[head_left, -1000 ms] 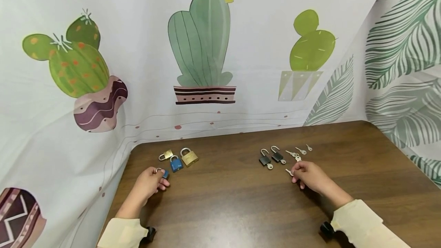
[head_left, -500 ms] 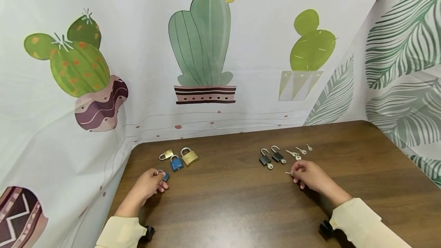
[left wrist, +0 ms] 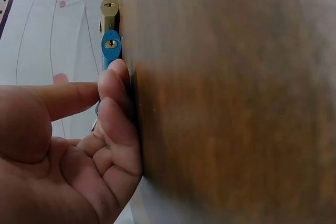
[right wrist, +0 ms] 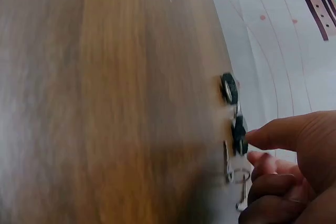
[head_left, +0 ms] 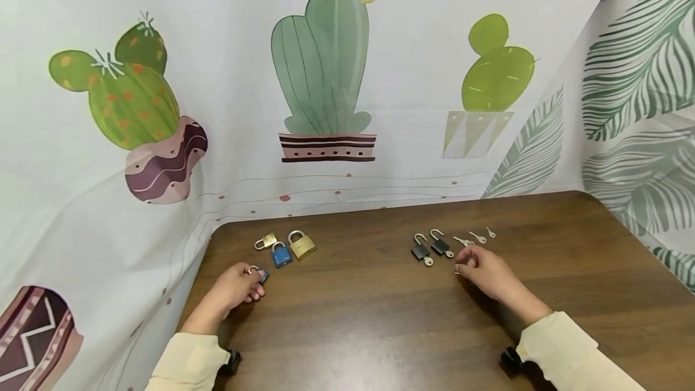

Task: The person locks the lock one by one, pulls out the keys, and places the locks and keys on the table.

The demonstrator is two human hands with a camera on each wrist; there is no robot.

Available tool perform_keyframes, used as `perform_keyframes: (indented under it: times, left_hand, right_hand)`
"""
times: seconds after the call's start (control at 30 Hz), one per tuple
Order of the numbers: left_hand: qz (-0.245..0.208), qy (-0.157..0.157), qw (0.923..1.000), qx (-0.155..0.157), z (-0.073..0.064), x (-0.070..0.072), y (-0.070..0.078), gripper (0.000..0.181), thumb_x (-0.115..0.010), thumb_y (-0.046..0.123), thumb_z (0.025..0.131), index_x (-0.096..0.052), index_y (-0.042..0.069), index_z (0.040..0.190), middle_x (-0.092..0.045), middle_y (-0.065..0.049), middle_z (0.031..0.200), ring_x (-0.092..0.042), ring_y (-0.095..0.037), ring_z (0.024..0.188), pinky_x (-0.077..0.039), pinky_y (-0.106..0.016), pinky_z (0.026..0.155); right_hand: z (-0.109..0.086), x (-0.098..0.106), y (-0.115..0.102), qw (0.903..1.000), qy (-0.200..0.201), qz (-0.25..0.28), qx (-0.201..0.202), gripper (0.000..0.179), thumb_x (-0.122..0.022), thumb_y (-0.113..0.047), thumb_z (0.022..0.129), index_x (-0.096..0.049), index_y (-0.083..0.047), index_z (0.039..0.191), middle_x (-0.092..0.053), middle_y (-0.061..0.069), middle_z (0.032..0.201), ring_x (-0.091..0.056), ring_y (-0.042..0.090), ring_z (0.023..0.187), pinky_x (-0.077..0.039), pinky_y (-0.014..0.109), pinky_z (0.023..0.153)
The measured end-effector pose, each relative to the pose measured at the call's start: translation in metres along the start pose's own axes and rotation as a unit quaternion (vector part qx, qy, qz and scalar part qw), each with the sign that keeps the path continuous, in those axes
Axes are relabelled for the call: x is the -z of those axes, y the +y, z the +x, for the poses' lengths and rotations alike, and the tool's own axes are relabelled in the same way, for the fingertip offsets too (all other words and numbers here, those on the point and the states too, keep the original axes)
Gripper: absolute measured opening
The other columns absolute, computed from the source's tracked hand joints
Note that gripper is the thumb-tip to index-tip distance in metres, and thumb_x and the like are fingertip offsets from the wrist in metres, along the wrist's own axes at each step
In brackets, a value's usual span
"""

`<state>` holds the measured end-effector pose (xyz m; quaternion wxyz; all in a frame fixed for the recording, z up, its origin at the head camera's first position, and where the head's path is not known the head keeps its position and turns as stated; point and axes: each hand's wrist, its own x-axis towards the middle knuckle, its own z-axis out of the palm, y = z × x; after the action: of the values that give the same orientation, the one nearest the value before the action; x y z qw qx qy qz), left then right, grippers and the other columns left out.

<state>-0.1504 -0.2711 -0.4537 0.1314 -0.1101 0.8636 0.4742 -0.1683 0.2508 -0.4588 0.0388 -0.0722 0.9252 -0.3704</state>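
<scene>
My left hand (head_left: 239,287) pinches a small blue padlock (head_left: 263,275) by its body, low over the table's left side; in the left wrist view my fingers hide most of it. Beside it lie a larger blue padlock (head_left: 282,254), a small brass padlock (head_left: 266,241) and a big brass padlock (head_left: 302,245). My right hand (head_left: 485,270) hovers at the keys on the right, thumb and forefinger bent toward each other. A key (right wrist: 228,163) on a ring (right wrist: 241,174) shows right at those fingers in the right wrist view; I cannot tell whether they grip it.
Two black padlocks with raised shackles, the left one (head_left: 420,251) and the right one (head_left: 440,247), lie left of my right hand with keys in them. Loose keys (head_left: 478,237) rest near the back edge of the brown table (head_left: 347,306). A cactus-printed cloth (head_left: 412,77) hangs behind.
My right fingers have moved slightly up and away, over the spot where a key showed, covering it and most of the key at their tips. My left hand stays on the small blue padlock.
</scene>
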Motion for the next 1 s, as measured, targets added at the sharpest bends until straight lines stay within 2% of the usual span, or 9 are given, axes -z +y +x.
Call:
perform_keyframes:
  times: [0.13,0.27,0.4,0.57,0.73,0.9,1.0]
  left_hand:
    - [0.014,-0.001,0.9999,0.001,0.002,0.000,0.002,0.016,-0.051,0.014,0.104,-0.047,-0.002,0.101,-0.067,-0.005,0.068,-0.060,-0.012,0.059,-0.049,-0.028,0.057]
    - [0.021,-0.004,0.9998,0.003,0.002,0.001,0.004,0.016,-0.052,0.014,0.103,-0.046,-0.001,0.101,-0.067,-0.005,0.065,-0.059,-0.012,0.056,-0.049,-0.027,0.055]
    - [0.021,-0.006,0.9997,0.005,0.002,0.002,0.006,0.016,-0.052,0.014,0.103,-0.045,-0.001,0.101,-0.066,-0.005,0.064,-0.059,-0.011,0.054,-0.049,-0.027,0.053]
    - [0.021,-0.005,0.9997,0.005,0.003,0.002,0.006,0.017,-0.052,0.013,0.103,-0.044,-0.002,0.102,-0.066,-0.006,0.063,-0.059,-0.011,0.053,-0.049,-0.027,0.053]
    - [0.019,-0.003,0.9998,0.002,0.003,0.001,0.005,0.019,-0.052,0.013,0.103,-0.042,-0.003,0.105,-0.066,-0.006,0.062,-0.059,-0.011,0.052,-0.049,-0.026,0.052]
    - [0.020,0.001,0.9998,-0.002,0.003,0.000,0.005,0.020,-0.052,0.013,0.103,-0.041,-0.003,0.106,-0.065,-0.006,0.061,-0.059,-0.010,0.051,-0.048,-0.025,0.051]
    - [0.026,0.006,0.9996,-0.004,0.002,-0.002,0.006,0.020,-0.053,0.013,0.103,-0.041,-0.003,0.105,-0.065,-0.006,0.060,-0.058,-0.010,0.050,-0.048,-0.025,0.050]
  right_hand:
    - [0.005,-0.005,-0.008,0.9989,0.013,0.013,0.044,0.024,-0.071,-0.015,0.092,-0.063,-0.003,0.110,-0.063,0.006,0.089,-0.054,0.009,0.073,-0.043,0.023,0.063]
    - [0.011,-0.012,-0.015,0.9966,0.012,0.032,0.076,0.029,-0.072,-0.013,0.091,-0.063,0.001,0.115,-0.063,0.016,0.107,-0.057,0.012,0.082,-0.047,0.022,0.066]
    - [0.016,-0.019,-0.021,0.9952,0.005,0.028,0.094,0.038,-0.072,-0.009,0.090,-0.062,0.003,0.124,-0.062,0.020,0.114,-0.060,0.016,0.086,-0.049,0.022,0.069]
    - [0.022,-0.024,-0.027,0.9928,0.014,-0.047,0.110,0.048,-0.073,-0.014,0.089,-0.060,0.004,0.132,-0.061,0.020,0.119,-0.063,0.020,0.090,-0.052,0.031,0.077]
    - [0.026,-0.027,-0.033,0.9830,0.026,-0.138,0.118,0.056,-0.073,-0.021,0.090,-0.057,0.006,0.136,-0.061,0.021,0.122,-0.065,0.022,0.088,-0.054,0.041,0.078]
    - [0.029,-0.028,-0.040,0.9777,0.029,-0.177,0.109,0.057,-0.073,-0.024,0.090,-0.057,0.007,0.135,-0.060,0.025,0.121,-0.066,0.035,0.098,-0.055,0.050,0.085]
    - [0.032,-0.029,-0.042,0.9782,0.024,-0.183,0.096,0.057,-0.073,-0.026,0.090,-0.058,0.007,0.133,-0.059,0.025,0.119,-0.066,0.034,0.096,-0.054,0.050,0.085]
